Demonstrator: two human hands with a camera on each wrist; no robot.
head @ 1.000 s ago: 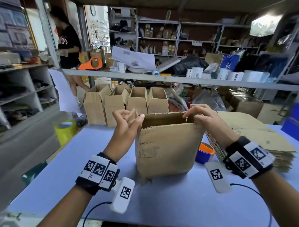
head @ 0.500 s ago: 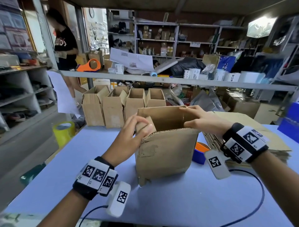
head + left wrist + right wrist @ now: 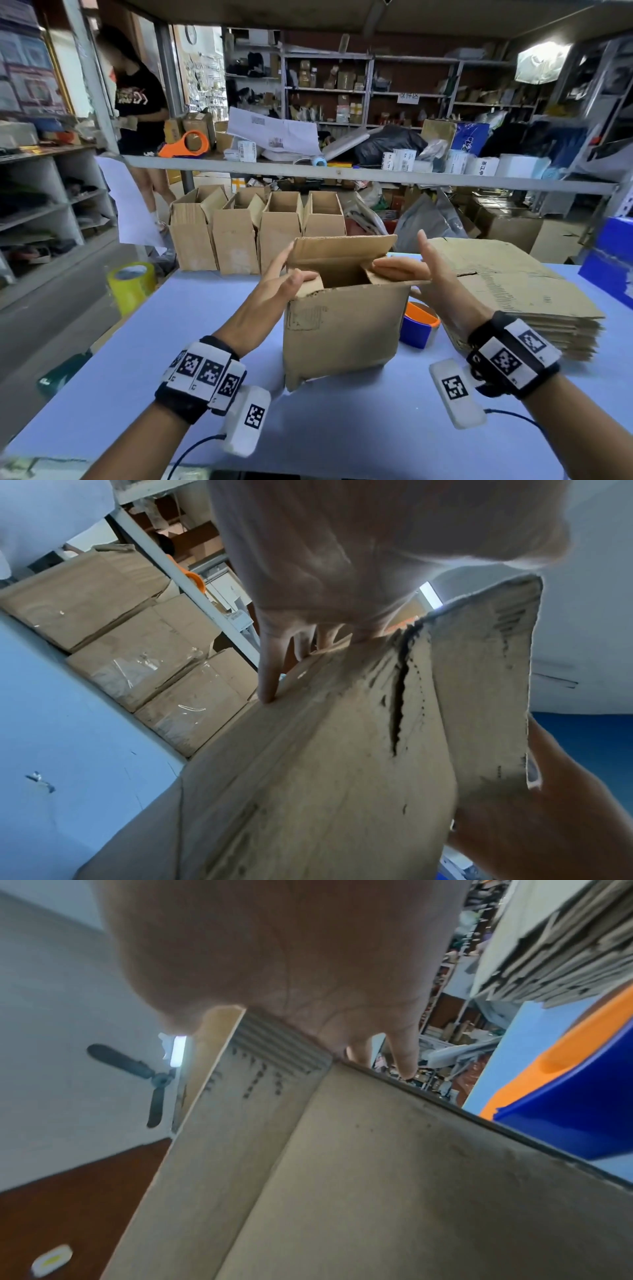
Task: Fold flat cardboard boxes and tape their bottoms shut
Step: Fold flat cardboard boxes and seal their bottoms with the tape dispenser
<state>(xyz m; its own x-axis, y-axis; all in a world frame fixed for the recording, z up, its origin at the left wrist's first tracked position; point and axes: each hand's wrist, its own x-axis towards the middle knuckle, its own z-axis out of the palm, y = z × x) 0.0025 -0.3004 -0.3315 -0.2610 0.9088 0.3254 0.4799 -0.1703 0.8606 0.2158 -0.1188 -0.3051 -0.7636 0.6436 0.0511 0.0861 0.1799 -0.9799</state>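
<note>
Here the cardboard box (image 3: 342,329) is stood upright at the middle of the blue table (image 3: 137,394), its end flaps uppermost and part folded. The left short flap is pressed inward by the straight fingers of the left hand (image 3: 274,291); the right flap is pushed in by the flat, extended fingers of the right hand (image 3: 418,270); nothing is gripped. The long flaps are judged not yet closed, and no tape is yet applied. A blue-and-orange tape dispenser (image 3: 418,325) lies just right of the box, before a stack of flat cartons (image 3: 513,291). Four erected boxes (image 3: 257,233) are ranged at the far edge, a yellow tape roll (image 3: 132,284) at the left.
</note>
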